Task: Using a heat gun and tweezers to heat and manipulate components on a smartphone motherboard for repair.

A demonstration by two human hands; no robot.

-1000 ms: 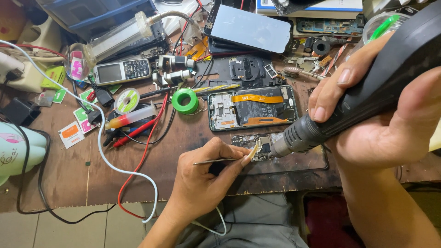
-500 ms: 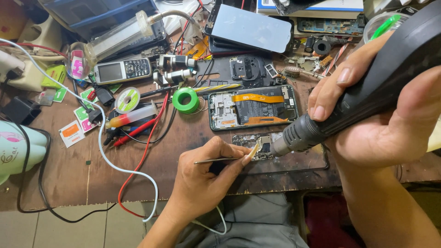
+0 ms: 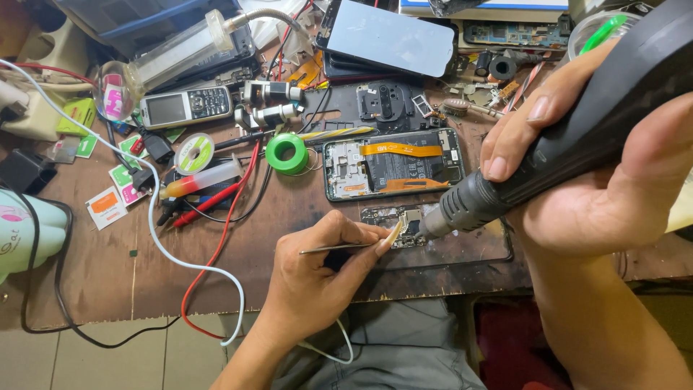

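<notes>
My left hand (image 3: 321, 269) pinches thin metal tweezers (image 3: 339, 248), their tips resting at a small circuit board (image 3: 401, 220) on a dark mat (image 3: 469, 253) near the table's front edge. My right hand (image 3: 585, 173) grips a black hot-air tool handle (image 3: 577, 137), whose metal nozzle (image 3: 437, 224) points down at the same board, just right of the tweezers. Right behind the board lies an opened phone (image 3: 393, 164) with an orange flex cable across it.
The brown worktable (image 3: 108, 267) is crowded: a green tape roll (image 3: 286, 153), an old keypad phone (image 3: 186, 107), red and white cables (image 3: 216, 245), a syringe (image 3: 202, 180), a phone screen (image 3: 390, 36) at the back, a pale green object (image 3: 22, 235) at far left.
</notes>
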